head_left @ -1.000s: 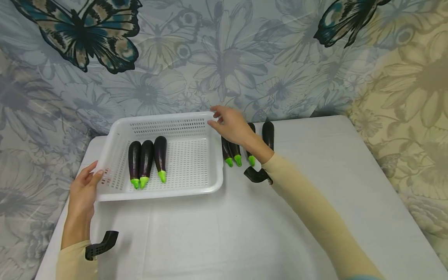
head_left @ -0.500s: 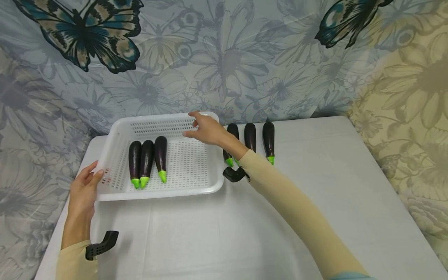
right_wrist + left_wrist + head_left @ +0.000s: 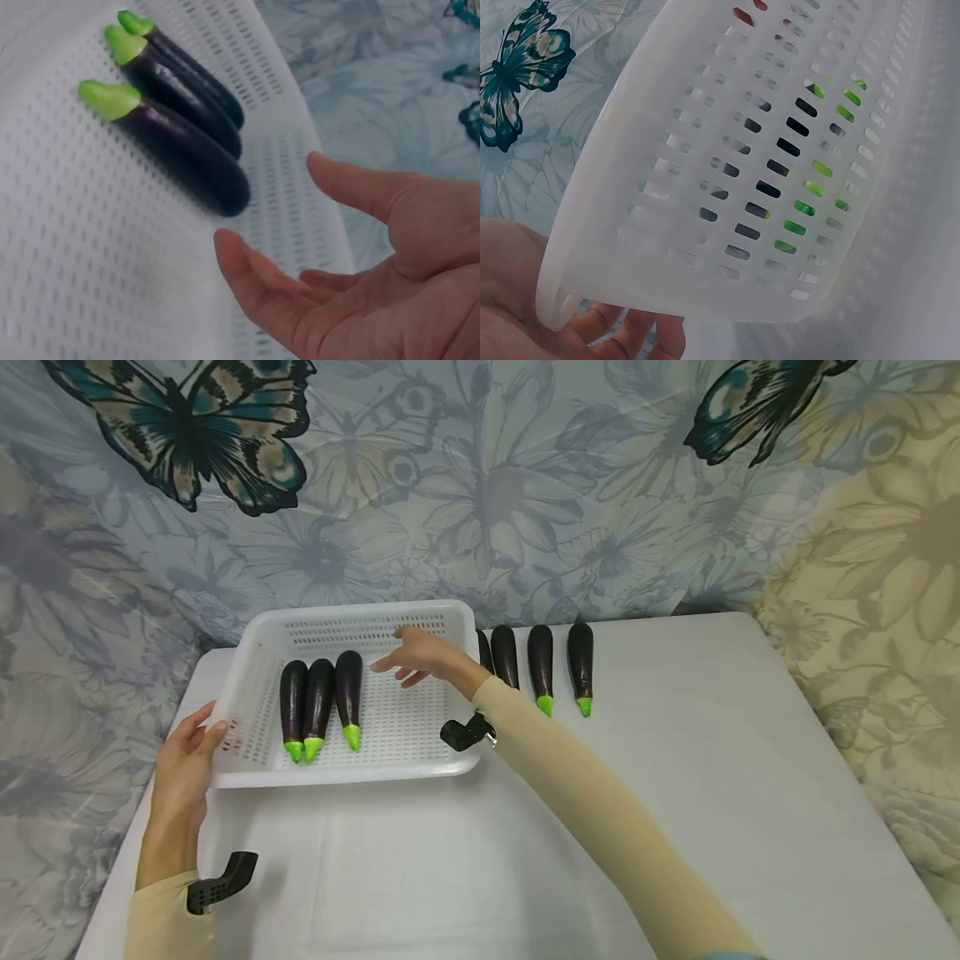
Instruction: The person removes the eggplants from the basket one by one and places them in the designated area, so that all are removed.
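Note:
Three dark purple eggplants (image 3: pixel 348 689) with bright green stem ends lie side by side in the left half of a white perforated plastic basket (image 3: pixel 352 777). My left hand (image 3: pixel 180 768) grips the basket's left rim; in the left wrist view its fingers (image 3: pixel 626 334) curl under that rim. My right hand (image 3: pixel 423 656) hangs over the right half of the basket, just right of the nearest eggplant, and holds nothing. In the right wrist view its thumb and index finger are spread apart, with that eggplant (image 3: pixel 184 157) beyond the fingertips.
Several more eggplants (image 3: pixel 540 664) stand in a row on the white table (image 3: pixel 675 735), right of the basket; my right forearm covers part of them. A butterfly-and-flower printed cloth (image 3: pixel 495 527) rises behind the table's back edge.
My right hand has moved left and slightly down, from the basket's back right corner to over its inside, its fingers spreading. The left hand keeps its grip, and the eggplants stay in place.

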{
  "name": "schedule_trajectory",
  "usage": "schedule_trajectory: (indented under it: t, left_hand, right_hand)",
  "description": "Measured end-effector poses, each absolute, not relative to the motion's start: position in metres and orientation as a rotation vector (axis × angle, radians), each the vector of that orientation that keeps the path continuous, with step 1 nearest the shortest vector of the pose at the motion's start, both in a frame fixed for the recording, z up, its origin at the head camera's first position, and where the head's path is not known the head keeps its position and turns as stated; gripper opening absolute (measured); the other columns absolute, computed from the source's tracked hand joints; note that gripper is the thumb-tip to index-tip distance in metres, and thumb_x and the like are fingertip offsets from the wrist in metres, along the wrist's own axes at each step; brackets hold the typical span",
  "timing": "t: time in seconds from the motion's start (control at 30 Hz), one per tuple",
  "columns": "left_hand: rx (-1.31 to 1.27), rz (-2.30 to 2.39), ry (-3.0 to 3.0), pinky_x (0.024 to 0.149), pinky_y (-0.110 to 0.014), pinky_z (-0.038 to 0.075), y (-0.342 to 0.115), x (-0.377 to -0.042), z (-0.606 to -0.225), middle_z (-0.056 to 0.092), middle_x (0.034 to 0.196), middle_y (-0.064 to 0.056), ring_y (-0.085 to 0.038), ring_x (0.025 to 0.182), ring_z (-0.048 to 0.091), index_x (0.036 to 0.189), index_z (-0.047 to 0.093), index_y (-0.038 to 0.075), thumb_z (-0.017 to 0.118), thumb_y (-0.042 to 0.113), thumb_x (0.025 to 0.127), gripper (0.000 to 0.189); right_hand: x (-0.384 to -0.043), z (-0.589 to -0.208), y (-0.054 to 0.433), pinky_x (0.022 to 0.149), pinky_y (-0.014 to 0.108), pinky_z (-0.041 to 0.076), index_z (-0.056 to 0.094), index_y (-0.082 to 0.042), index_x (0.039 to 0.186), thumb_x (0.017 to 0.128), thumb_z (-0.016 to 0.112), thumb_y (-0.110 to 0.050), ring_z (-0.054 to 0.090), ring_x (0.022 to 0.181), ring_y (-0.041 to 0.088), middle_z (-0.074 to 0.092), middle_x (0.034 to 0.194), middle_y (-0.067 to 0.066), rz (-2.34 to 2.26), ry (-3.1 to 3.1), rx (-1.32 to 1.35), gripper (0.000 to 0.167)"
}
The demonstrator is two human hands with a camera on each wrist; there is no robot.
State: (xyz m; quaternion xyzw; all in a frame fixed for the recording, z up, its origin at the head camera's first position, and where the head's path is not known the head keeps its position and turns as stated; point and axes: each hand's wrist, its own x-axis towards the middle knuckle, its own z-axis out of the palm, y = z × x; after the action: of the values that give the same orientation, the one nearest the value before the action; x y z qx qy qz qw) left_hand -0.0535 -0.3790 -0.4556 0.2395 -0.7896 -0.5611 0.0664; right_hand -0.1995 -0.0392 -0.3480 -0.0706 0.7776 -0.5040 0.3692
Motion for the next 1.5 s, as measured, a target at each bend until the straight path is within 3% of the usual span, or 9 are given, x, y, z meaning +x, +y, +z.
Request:
schedule_trajectory:
  t: [0.27, 0.37, 0.5, 0.67, 0.9, 1.03, 1.27, 1.33, 1.5]
  left_hand:
    - [0.811, -1.666, -2.409, 0.065, -0.018, 0.05, -0.358, -0.049, -0.425, 0.056, 0.12, 0.002, -0.005, 0.096, 0.058, 0.149, 0.043, 0.029, 0.057, 0.042, 0.097, 0.055]
    - [0.776, -1.696, -2.374, 0.064, -0.017, 0.05, -0.362, -0.05, -0.43, 0.057, 0.112, 0.008, -0.002, 0.091, 0.059, 0.147, 0.045, 0.029, 0.059, 0.042, 0.096, 0.055]
    - [0.77, -1.672, -2.39, 0.066, -0.018, 0.05, -0.357, -0.051, -0.431, 0.057, 0.118, 0.004, -0.003, 0.094, 0.059, 0.148, 0.045, 0.029, 0.058, 0.042, 0.096, 0.055]
    - [0.819, -1.604, -2.453, 0.066, -0.019, 0.05, -0.349, -0.049, -0.423, 0.052, 0.135, -0.009, -0.009, 0.101, 0.057, 0.15, 0.04, 0.028, 0.054, 0.042, 0.099, 0.055]
    - [0.801, -1.707, -2.381, 0.064, -0.019, 0.052, -0.351, -0.045, -0.417, 0.058, 0.119, 0.005, -0.001, 0.091, 0.059, 0.147, 0.045, 0.027, 0.06, 0.041, 0.096, 0.056]
    - [0.817, -1.703, -2.362, 0.063, -0.019, 0.051, -0.346, -0.045, -0.414, 0.057, 0.12, 0.0, -0.003, 0.091, 0.058, 0.148, 0.045, 0.024, 0.059, 0.037, 0.097, 0.054]
    - [0.825, -1.665, -2.4, 0.065, -0.018, 0.051, -0.34, -0.046, -0.409, 0.054, 0.128, -0.005, -0.005, 0.095, 0.057, 0.149, 0.043, 0.025, 0.056, 0.039, 0.099, 0.054]
    - [0.821, -1.646, -2.406, 0.065, -0.018, 0.051, -0.34, -0.045, -0.41, 0.054, 0.128, -0.006, -0.005, 0.095, 0.057, 0.149, 0.043, 0.025, 0.056, 0.041, 0.098, 0.055]
    - [0.851, -1.658, -2.407, 0.063, -0.018, 0.051, -0.338, -0.042, -0.404, 0.054, 0.125, -0.003, -0.003, 0.091, 0.056, 0.15, 0.042, 0.022, 0.056, 0.037, 0.099, 0.055]
  right_hand:
    - [-0.204, -0.373, -0.064, 0.085, 0.041, 0.055, 0.051, 0.007, 0.132, 0.089, 0.073, -0.015, 0.061, 0.109, 0.038, 0.049, 0.135, 0.021, -1.363, 2.028, -0.008, 0.053]
    - [-0.199, -0.376, -0.074, 0.082, 0.04, 0.056, 0.049, 0.006, 0.135, 0.09, 0.073, -0.015, 0.063, 0.104, 0.037, 0.047, 0.142, 0.015, -1.272, 2.159, -0.041, 0.055]
    - [-0.195, -0.38, -0.087, 0.078, 0.039, 0.057, 0.047, 0.003, 0.14, 0.091, 0.072, -0.02, 0.065, 0.098, 0.035, 0.048, 0.142, 0.014, -1.217, 2.188, -0.061, 0.06]
    - [-0.19, -0.383, -0.104, 0.076, 0.039, 0.057, 0.057, 0.0, 0.13, 0.091, 0.071, -0.024, 0.066, 0.091, 0.033, 0.059, 0.126, 0.012, -1.139, 2.244, -0.117, 0.048]
    - [-0.184, -0.379, -0.119, 0.057, 0.027, 0.054, 0.07, -0.003, 0.111, 0.095, 0.065, -0.029, 0.071, 0.076, 0.025, 0.069, 0.11, 0.008, -0.814, 2.475, -0.242, 0.031]
    - [-0.184, -0.381, -0.12, 0.051, 0.025, 0.05, 0.07, -0.004, 0.109, 0.094, 0.066, -0.031, 0.071, 0.073, 0.025, 0.07, 0.108, 0.008, -0.821, 2.481, -0.221, 0.031]
    - [-0.19, -0.391, -0.119, 0.046, 0.024, 0.043, 0.072, -0.007, 0.089, 0.09, 0.071, -0.039, 0.048, 0.045, 0.015, 0.055, 0.063, 0.002, -0.842, 2.452, -0.195, 0.031]
    - [-0.191, -0.394, -0.12, 0.048, 0.025, 0.045, 0.071, -0.007, 0.085, 0.089, 0.072, -0.039, 0.042, 0.043, 0.014, 0.047, 0.057, 0.0, -0.867, 2.432, -0.188, 0.032]
    - [-0.187, -0.397, -0.123, 0.057, 0.027, 0.053, 0.069, -0.006, 0.092, 0.088, 0.073, -0.035, 0.062, 0.06, 0.019, 0.058, 0.072, 0.001, -0.941, 2.45, -0.152, 0.03]
